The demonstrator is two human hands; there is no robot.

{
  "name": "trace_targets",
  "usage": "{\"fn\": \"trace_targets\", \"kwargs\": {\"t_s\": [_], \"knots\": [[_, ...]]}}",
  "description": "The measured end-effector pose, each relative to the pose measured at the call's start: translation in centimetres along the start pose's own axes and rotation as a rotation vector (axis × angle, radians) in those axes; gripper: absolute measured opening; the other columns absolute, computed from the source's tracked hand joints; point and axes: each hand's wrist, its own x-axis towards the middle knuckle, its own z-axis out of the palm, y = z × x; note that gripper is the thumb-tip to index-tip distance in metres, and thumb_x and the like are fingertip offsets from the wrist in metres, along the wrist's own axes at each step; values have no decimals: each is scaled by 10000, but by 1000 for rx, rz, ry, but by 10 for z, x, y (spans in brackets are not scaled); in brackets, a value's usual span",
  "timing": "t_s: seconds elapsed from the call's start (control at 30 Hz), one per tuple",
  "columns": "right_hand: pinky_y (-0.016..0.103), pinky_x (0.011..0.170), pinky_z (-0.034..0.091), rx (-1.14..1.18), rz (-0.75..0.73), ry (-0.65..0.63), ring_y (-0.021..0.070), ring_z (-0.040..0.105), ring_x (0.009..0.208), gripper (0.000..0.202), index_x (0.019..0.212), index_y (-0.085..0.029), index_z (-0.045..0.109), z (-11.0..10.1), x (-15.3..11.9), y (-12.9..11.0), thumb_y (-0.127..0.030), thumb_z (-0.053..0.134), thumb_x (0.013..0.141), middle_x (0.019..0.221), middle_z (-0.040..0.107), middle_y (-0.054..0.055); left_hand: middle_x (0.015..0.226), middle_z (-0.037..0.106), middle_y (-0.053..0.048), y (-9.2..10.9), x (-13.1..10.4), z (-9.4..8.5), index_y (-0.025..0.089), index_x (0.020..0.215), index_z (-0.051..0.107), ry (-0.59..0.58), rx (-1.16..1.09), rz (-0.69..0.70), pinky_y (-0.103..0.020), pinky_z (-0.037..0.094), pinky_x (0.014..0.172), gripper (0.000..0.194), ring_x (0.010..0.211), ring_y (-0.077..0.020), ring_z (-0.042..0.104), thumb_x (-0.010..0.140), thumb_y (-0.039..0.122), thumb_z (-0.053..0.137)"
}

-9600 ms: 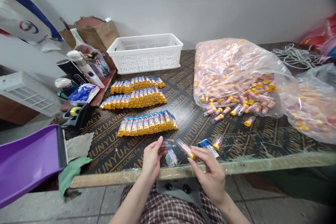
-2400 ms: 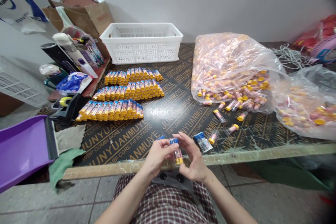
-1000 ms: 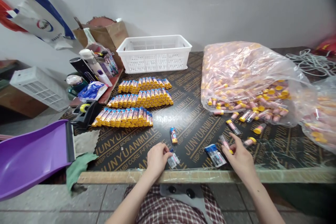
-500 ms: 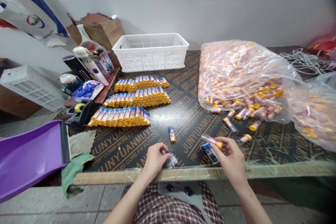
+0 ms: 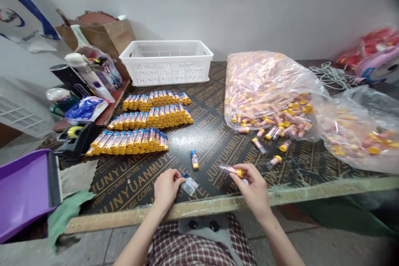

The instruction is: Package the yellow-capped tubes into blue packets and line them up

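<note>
My left hand (image 5: 168, 187) pinches a small printed plastic sleeve (image 5: 190, 186), see-through with a blue end, low over the front of the table. In my right hand (image 5: 252, 187), thumb and fingers grip a clear tube with a yellow cap (image 5: 231, 170); its clear end points left and something pink shows inside. A bit of another sleeve (image 5: 245, 181) peeks out beneath the right hand, mostly covered. Between and beyond my hands lies one blue-and-yellow labelled tube (image 5: 195, 159). Several loose yellow-capped tubes (image 5: 276, 161) are scattered to the right.
Labelled tubes (image 5: 131, 141) lie stacked in three rows at left. Behind them stands a white basket (image 5: 168, 68). A large plastic bag (image 5: 264, 75) spills capped tubes at right. A tape dispenser (image 5: 75, 141) and purple dustpan (image 5: 25, 195) are at far left.
The view has swung right, so the table appears shifted left. The sleeve in my left hand shows more fully now. My right hand still holds the tube and covers more of the sleeve beneath it.
</note>
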Motion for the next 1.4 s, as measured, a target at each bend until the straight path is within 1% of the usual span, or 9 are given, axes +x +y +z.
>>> {"fn": "trace_targets", "kwargs": {"t_s": [0.27,0.5,0.77,0.87,0.97,1.07,1.2,1.3,1.4], "knots": [[304,659,483,-6,-17,-24,190,585,777,161,886,-199,626,2,-5,-5,-347,602,827,871,615,58,643,566,12,0,-5,1,191,660,546,44,-285,201,-231,374,599,191,605,-131,525,794,326,539],[296,658,486,27,-25,-53,188,585,778,108,867,-201,618,6,-4,-10,-299,599,828,872,607,54,599,597,39,5,-6,9,200,838,566,-7,-528,75,-238,415,578,206,572,-147,559,667,281,646],[268,630,488,37,-37,-34,173,593,745,41,828,-199,628,10,-6,-21,-199,603,797,822,614,39,674,659,-3,10,-10,14,234,751,555,-47,-354,216,-275,438,626,76,641,-190,620,772,298,520],[267,642,497,59,-63,-31,172,599,773,117,859,-207,640,11,-7,-24,-148,564,793,851,621,43,721,643,-22,11,-12,15,236,671,549,5,-206,341,-296,450,660,115,707,-207,610,769,289,522],[267,666,517,108,-72,-31,181,606,858,210,909,-222,657,12,-10,-25,-113,526,785,921,619,57,887,660,-54,11,-13,14,235,641,567,100,-248,413,-335,470,761,124,883,-240,609,744,302,553],[265,690,538,186,-27,-13,185,604,924,239,958,-232,662,14,-13,-26,-124,524,795,991,600,68,857,681,-49,12,-12,12,225,679,587,143,-457,277,-332,487,757,154,847,-237,633,729,370,601],[287,731,548,312,15,3,178,616,896,213,1007,-243,654,17,-17,-30,-186,558,825,989,605,59,714,695,-7,19,-2,8,191,890,610,110,-953,-103,-291,514,688,378,685,-186,655,627,436,726],[287,725,549,328,5,18,172,628,853,214,1033,-250,650,17,-20,-35,-216,586,832,987,620,53,663,689,5,31,5,2,155,795,630,61,-1281,-309,-244,513,627,451,594,-139,636,477,412,819],[299,729,542,250,-62,28,181,624,856,228,1046,-257,651,17,-23,-40,-205,596,831,998,636,54,596,666,12,40,8,-3,138,672,634,9,-1427,-400,-207,487,556,442,523,-102,597,402,417,845]]}}
